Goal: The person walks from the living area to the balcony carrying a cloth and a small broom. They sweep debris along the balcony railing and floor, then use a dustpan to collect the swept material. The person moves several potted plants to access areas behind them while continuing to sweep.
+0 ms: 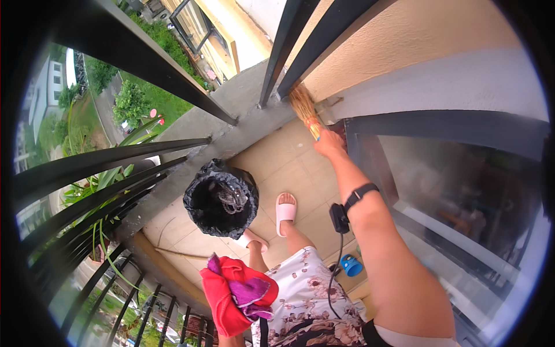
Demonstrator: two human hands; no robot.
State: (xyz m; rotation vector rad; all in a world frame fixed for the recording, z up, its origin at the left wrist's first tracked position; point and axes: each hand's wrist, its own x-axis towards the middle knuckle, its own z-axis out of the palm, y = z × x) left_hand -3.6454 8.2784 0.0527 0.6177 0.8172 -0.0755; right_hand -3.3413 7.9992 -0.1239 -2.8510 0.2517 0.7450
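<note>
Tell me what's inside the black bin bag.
Inside the black bin bag lies what looks like crumpled clear plastic. Whatever is beneath that is covered, and the dark interior shows nothing else clearly.

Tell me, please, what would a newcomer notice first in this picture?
Probably the red and purple cloth would come first, at the bottom, left of the flowered clothing. Next is the open black plastic bag on the tiled floor, beside the pink slippers. Then, higher up, the right hand grips a straw brush close to the wall.
</note>
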